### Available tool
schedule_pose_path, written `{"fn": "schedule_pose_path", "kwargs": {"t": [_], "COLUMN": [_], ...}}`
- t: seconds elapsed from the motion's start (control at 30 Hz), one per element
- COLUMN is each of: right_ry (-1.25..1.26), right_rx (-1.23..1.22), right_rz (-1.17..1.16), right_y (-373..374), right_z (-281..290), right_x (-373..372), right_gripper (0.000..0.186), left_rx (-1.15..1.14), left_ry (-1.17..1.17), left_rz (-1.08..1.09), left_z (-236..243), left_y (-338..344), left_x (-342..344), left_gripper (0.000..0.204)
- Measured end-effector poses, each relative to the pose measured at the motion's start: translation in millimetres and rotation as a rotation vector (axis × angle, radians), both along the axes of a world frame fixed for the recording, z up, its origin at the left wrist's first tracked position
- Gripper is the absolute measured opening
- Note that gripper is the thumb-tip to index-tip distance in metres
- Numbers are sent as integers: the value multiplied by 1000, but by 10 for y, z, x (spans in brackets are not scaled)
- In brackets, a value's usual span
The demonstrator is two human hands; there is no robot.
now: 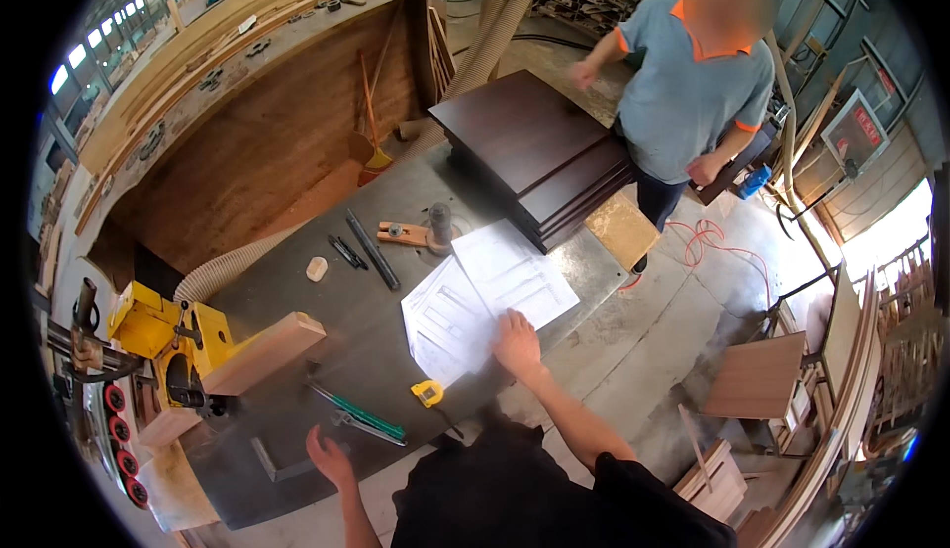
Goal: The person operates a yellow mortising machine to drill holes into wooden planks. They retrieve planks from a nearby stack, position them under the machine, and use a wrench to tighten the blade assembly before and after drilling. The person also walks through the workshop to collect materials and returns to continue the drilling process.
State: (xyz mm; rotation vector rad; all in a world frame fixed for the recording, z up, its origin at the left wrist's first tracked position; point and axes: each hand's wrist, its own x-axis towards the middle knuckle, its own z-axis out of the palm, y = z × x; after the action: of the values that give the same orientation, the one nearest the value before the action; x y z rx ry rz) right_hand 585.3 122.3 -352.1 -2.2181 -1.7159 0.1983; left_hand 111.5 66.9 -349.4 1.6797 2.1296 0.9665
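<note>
Two drawing sheets overlap on the dark metal worktable (366, 311), an upper sheet (529, 286) and a lower sheet (435, 325). My right hand (517, 345) rests on their near right part, its fingers apart and gripping nothing I can see. Over the table's near edge, my left hand (332, 461) is open and holds nothing. Near it lie a green-handled tool (366, 419) and a metal square (272, 464). A yellow tape measure (427, 393) sits just below the lower sheet. Beyond the sheets stands a stack of dark brown panels (534, 142).
A yellow machine (198, 340) with a wood block (267, 350) occupies the left end. A wooden clamp piece (401, 233), a black bar (372, 249) and pens (346, 251) lie mid-table. A co-worker (693, 83) stands behind the panels. A red hose (708, 241) crosses the floor.
</note>
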Motion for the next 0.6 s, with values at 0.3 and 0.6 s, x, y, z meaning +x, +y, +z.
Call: {"fn": "schedule_pose_path", "kwargs": {"t": [0.3,0.6], "right_ry": [80,18], "right_rx": [-65,14], "right_rz": [-69,-33], "right_y": [-113,-274], "right_z": [-102,-185], "right_x": [88,67], "right_gripper": [73,64], "left_rx": [-207,-553], "left_ry": [-303,-587], "left_rz": [-382,-284], "left_z": [-44,-515], "left_y": [900,1660], "left_x": [1382,2366], "left_gripper": [43,63]}}
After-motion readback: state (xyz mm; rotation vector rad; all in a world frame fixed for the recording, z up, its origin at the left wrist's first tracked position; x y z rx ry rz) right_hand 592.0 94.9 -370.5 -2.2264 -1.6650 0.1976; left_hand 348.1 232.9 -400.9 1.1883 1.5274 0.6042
